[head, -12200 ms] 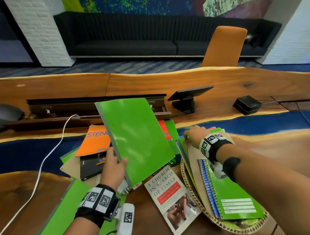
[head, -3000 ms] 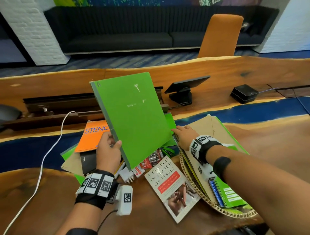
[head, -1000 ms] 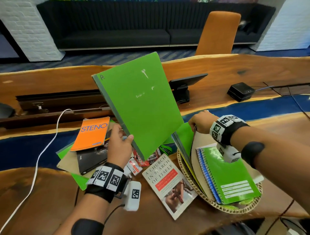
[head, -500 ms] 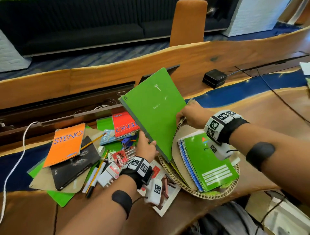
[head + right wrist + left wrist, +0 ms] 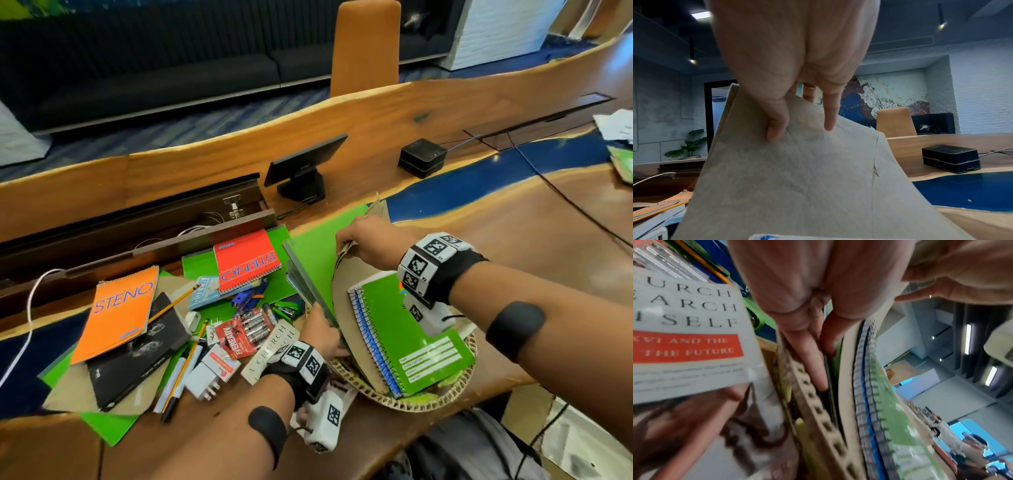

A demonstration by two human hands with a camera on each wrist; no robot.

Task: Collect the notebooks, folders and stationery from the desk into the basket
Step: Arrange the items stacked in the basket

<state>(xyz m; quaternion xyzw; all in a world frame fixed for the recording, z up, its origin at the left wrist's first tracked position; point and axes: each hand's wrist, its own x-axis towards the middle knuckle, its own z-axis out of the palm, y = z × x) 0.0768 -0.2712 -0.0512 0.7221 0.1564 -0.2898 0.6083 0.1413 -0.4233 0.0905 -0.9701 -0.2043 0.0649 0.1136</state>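
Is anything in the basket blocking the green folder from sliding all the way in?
Nothing visible blocks it. The right hand lifts the brown folder and the spiral notebook aside, opening a gap. The left hand is sliding the green folder down into that gap inside the basket.

Head overview; 2 close wrist views

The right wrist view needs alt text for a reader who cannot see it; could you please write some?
The right hand pinches the top edge of a bent brown cardboard folder, thumb and fingertip on its near face. Behind it, a black box sits on the wooden desk.
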